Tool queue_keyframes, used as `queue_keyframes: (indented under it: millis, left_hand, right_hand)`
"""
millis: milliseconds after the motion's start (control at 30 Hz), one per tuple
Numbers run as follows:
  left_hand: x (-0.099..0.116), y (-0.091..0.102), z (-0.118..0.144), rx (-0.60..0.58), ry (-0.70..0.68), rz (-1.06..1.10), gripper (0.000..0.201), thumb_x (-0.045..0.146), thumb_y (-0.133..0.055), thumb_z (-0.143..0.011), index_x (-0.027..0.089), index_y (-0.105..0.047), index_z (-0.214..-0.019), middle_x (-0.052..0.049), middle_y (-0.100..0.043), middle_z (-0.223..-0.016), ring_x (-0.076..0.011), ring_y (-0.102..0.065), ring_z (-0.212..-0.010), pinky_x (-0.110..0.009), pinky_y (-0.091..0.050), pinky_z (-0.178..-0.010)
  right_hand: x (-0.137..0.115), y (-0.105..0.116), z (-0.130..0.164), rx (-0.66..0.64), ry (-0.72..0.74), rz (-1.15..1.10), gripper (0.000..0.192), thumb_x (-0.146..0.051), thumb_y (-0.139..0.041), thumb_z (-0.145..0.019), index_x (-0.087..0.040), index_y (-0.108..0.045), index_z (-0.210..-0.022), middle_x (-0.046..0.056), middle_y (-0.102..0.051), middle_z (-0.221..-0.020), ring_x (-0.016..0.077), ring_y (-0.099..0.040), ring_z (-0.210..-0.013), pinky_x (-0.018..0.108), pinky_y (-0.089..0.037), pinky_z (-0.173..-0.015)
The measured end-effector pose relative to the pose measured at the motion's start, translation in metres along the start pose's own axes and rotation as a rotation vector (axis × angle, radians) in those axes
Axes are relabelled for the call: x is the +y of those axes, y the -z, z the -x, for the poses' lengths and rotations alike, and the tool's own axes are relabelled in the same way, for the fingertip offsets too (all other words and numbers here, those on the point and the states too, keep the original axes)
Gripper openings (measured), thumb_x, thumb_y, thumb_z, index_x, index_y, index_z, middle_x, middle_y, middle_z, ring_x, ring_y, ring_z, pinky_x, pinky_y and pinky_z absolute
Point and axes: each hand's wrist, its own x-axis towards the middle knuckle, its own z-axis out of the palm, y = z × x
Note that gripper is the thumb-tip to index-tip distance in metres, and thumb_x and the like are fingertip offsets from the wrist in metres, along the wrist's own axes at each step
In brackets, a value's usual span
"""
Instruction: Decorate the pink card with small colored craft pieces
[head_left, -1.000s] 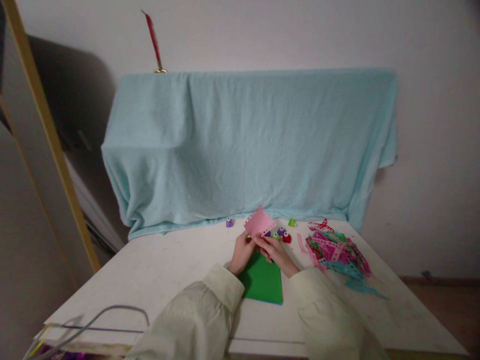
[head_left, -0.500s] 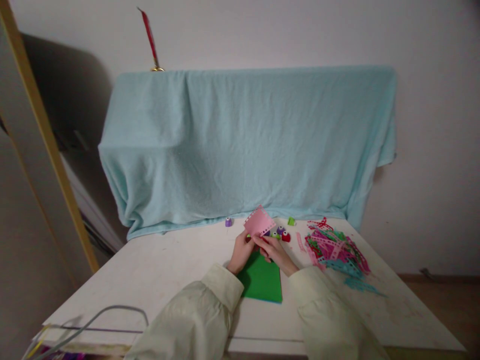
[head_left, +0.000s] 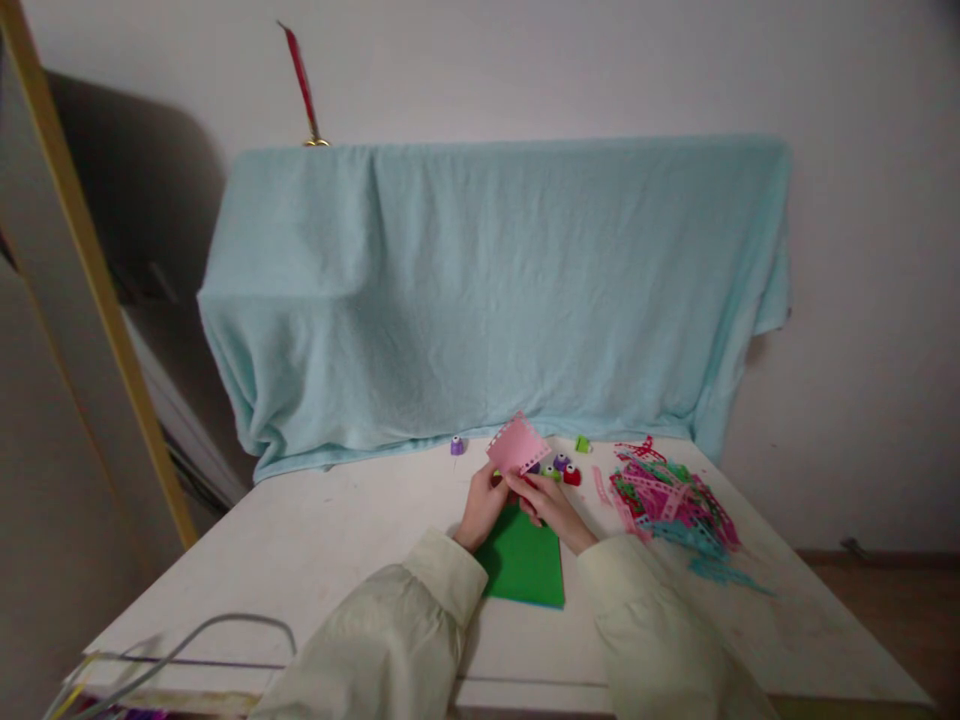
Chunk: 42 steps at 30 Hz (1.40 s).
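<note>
White desk (head_left: 315, 540) before a draped pale-blue cloth (head_left: 487, 290). Left hand (head_left: 482, 505) and right hand (head_left: 551, 505) pinch a pink paper square (head_left: 517, 447) over green card (head_left: 525, 562); thin, floppy, tearable, probably best held near its edges.

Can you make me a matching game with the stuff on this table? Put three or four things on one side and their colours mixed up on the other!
Things:
1. Sheet flat under the hands
2. Paper held up by both hands
3. Cloth draped at the back
4. Table

Colours:
A. white
B. pink
C. green
D. light blue

Pairs: 1-C, 2-B, 3-D, 4-A
</note>
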Motion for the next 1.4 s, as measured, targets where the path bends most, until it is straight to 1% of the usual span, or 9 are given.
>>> queue_keyframes:
  millis: [200,333,533,767,900,967,1133,1300,1400]
  left_hand:
    - [0.0005,-0.0009,0.0002,-0.011,0.007,0.029,0.032,0.042,-0.056,-0.078,0.011,-0.059,-0.084,0.001,-0.056,-0.059,-0.0102,-0.048,-0.049,-0.02,-0.037,-0.047]
    - [0.0001,-0.0012,0.0005,0.002,-0.004,0.025,0.033,0.044,-0.054,-0.079,0.012,-0.058,-0.081,0.002,-0.053,-0.056,-0.0099,-0.046,-0.048,-0.02,-0.036,-0.047]
    - [0.0037,-0.0004,0.002,0.041,-0.012,-0.059,0.037,0.048,-0.051,-0.081,0.013,-0.058,-0.07,0.001,-0.053,-0.054,-0.011,-0.046,-0.05,-0.021,-0.033,-0.049]
    - [0.0075,0.001,0.0037,0.063,-0.057,-0.172,0.039,0.047,-0.045,-0.084,0.014,-0.059,-0.069,0.0,-0.057,-0.059,-0.0116,-0.047,-0.053,-0.021,-0.033,-0.051]
    - [0.0035,0.0019,0.0024,0.036,-0.021,-0.238,0.047,0.049,-0.044,-0.084,0.014,-0.057,-0.056,0.001,-0.05,-0.047,-0.0113,-0.044,-0.047,-0.022,-0.03,-0.049]
    - [0.0017,0.0016,0.0019,0.016,0.012,-0.232,0.05,0.051,-0.044,-0.083,0.013,-0.057,-0.053,0.001,-0.048,-0.043,-0.0113,-0.044,-0.045,-0.022,-0.028,-0.047]
    - [-0.001,-0.0011,0.0023,0.011,0.041,-0.203,0.051,0.055,-0.045,-0.082,0.013,-0.059,-0.058,0.001,-0.05,-0.044,-0.0114,-0.045,-0.044,-0.021,-0.028,-0.044]
    - [-0.0015,-0.0018,0.0034,-0.018,0.036,-0.181,0.048,0.054,-0.047,-0.081,0.012,-0.06,-0.061,0.0,-0.051,-0.045,-0.0114,-0.046,-0.043,-0.021,-0.03,-0.044]
    - [-0.0005,-0.0014,0.0034,-0.014,0.039,-0.173,0.048,0.053,-0.046,-0.082,0.012,-0.061,-0.061,-0.001,-0.052,-0.045,-0.0115,-0.047,-0.043,-0.021,-0.031,-0.044]
  right_hand:
    - [-0.003,0.0003,0.0015,-0.005,0.01,-0.002,0.046,-0.063,-0.051,-0.076,-0.017,-0.054,-0.075,-0.008,-0.039,-0.05,0.0055,-0.03,-0.037,0.019,-0.02,-0.033]
    - [-0.0027,0.0007,0.0016,0.0,0.028,-0.008,0.045,-0.062,-0.051,-0.077,-0.017,-0.054,-0.074,-0.007,-0.039,-0.05,0.0056,-0.031,-0.038,0.019,-0.021,-0.034]
    - [0.0011,0.0003,-0.0009,0.036,0.016,-0.001,0.045,-0.063,-0.052,-0.076,-0.017,-0.053,-0.072,-0.007,-0.04,-0.05,0.0056,-0.032,-0.038,0.019,-0.022,-0.034]
    - [0.0033,0.0028,-0.0031,0.1,0.023,-0.034,0.043,-0.06,-0.053,-0.077,-0.018,-0.05,-0.069,-0.007,-0.04,-0.051,0.0058,-0.032,-0.038,0.019,-0.024,-0.035]
    - [0.0027,0.0044,-0.0029,0.135,0.057,-0.04,0.042,-0.06,-0.054,-0.076,-0.018,-0.051,-0.069,-0.006,-0.041,-0.051,0.0065,-0.033,-0.039,0.02,-0.025,-0.036]
    - [0.0031,0.0052,-0.0034,0.161,0.074,-0.028,0.042,-0.06,-0.053,-0.076,-0.018,-0.052,-0.069,-0.005,-0.043,-0.051,0.0069,-0.034,-0.039,0.02,-0.026,-0.036]
    - [0.005,0.0072,-0.0058,0.217,0.094,-0.043,0.042,-0.06,-0.053,-0.077,-0.019,-0.05,-0.067,-0.005,-0.043,-0.052,0.0074,-0.035,-0.039,0.021,-0.027,-0.036]
    - [0.0054,0.0072,-0.0058,0.209,0.107,-0.051,0.041,-0.058,-0.052,-0.079,-0.019,-0.05,-0.067,-0.004,-0.044,-0.054,0.0074,-0.036,-0.041,0.021,-0.027,-0.036]
    - [0.0047,0.0067,-0.0049,0.202,0.092,-0.04,0.042,-0.058,-0.052,-0.079,-0.018,-0.05,-0.067,-0.005,-0.044,-0.054,0.0071,-0.036,-0.04,0.02,-0.026,-0.036]
